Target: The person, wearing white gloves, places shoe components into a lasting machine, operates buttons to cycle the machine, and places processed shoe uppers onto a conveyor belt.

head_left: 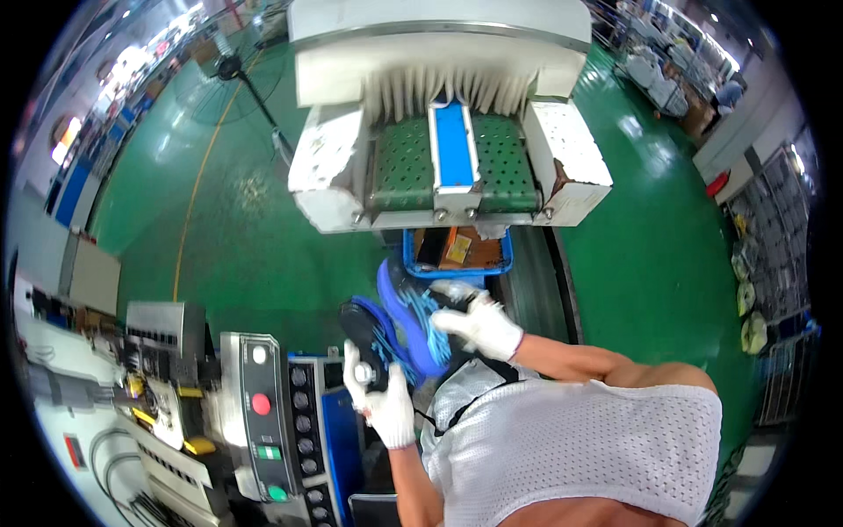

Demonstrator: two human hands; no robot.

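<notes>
Both of my hands wear white knit gloves. My left hand [386, 406] is closed round one end of a black shoe [358, 327] with a blue-purple sole and light blue laces. A second shoe [407, 318] of the same look lies against it, its blue-purple sole showing. My right hand [488, 328] grips this second shoe from its right side, the fingertips slightly blurred. The shoes are held side by side in front of my body, and part of each is hidden behind the gloves.
Ahead stands a white machine [329, 158] with a green perforated conveyor belt [399, 162], a blue strip [454, 145] and a hanging fringe [413, 92]. Below it sits a blue crate [507, 255] holding small items. A control panel [262, 382] is at left, a stand fan [230, 68] farther off.
</notes>
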